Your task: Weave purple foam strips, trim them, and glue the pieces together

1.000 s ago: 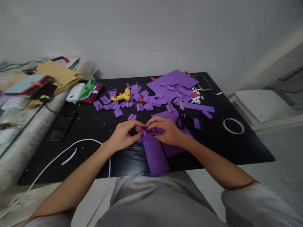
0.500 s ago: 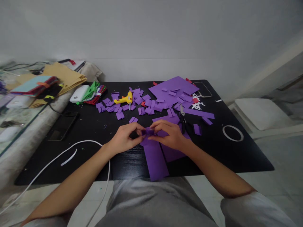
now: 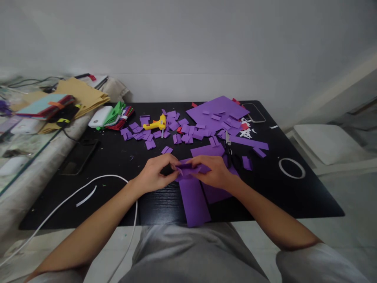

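Observation:
Between both hands is a small folded piece of purple paper (image 3: 186, 169), its edges bent up. My left hand (image 3: 157, 171) pinches its left end between thumb and fingers. The right end is gripped by my right hand (image 3: 212, 169) in the same way. Under the piece a long purple paper strip (image 3: 194, 202) stretches toward the table's front edge. To its right, partly beneath my right hand and forearm, lies a larger purple sheet (image 3: 216, 193). Scissors (image 3: 232, 157) with black handles rest just beyond my right hand.
A yellow glue gun (image 3: 159, 124) lies among several small folded purple pieces (image 3: 188, 133) farther back. A big purple sheet (image 3: 206, 112) is behind them. A phone (image 3: 79, 157) and a white cable (image 3: 103, 177) are at left, a white ring (image 3: 291, 168) at right.
The purple piece between my hands has opened out, with its edges now spread. My fingers have shifted slightly on it, the right hand a little lower. The view has tilted slightly.

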Motion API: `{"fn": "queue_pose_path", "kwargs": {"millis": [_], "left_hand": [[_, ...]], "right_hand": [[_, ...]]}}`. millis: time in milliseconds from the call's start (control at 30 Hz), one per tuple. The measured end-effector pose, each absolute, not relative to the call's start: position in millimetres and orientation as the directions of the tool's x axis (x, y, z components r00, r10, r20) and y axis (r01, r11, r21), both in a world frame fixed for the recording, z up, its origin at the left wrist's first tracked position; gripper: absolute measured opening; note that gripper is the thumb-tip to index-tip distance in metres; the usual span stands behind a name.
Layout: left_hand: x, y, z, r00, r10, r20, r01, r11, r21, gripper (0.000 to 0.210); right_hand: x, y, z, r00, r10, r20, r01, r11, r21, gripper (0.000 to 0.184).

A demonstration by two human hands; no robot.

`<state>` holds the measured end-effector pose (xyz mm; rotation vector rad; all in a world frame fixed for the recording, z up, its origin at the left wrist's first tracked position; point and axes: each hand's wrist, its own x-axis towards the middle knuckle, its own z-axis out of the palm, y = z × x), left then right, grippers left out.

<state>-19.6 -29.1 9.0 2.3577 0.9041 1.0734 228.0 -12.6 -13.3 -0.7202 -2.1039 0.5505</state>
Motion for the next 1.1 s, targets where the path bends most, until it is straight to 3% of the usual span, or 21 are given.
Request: {"fn": "queue_pose_path", "kwargs": {"millis": [167, 333, 500, 1100], "left_hand": [[-26, -28, 21, 0.577, 0.700, 0.421, 0.328, -0.670, 0.666, 0.015], [-21, -22, 36, 0.529, 0.812, 0.249, 0.348, -0.474, 0.809, 0.018], [-16, -19, 44, 0.661, 0.750, 0.036, 0.389, -0.383, 0.838, 0.011], [-24, -17, 38, 0.630, 0.769, 0.111, 0.352, -0.410, 0.842, 0.017]], "right_hand": [[225, -15, -11, -0.456, 0.596, 0.661, 0.278, 0.801, -0.530, 0.008], [226, -19, -10, -0.551, 0.494, 0.672, 0.234, 0.865, -0.443, 0.017], [226, -23, -10, -0.583, 0.464, 0.667, 0.210, 0.879, -0.427, 0.020], [223, -24, 2, -0.510, 0.558, 0.654, 0.191, 0.815, -0.547, 0.018]]}}
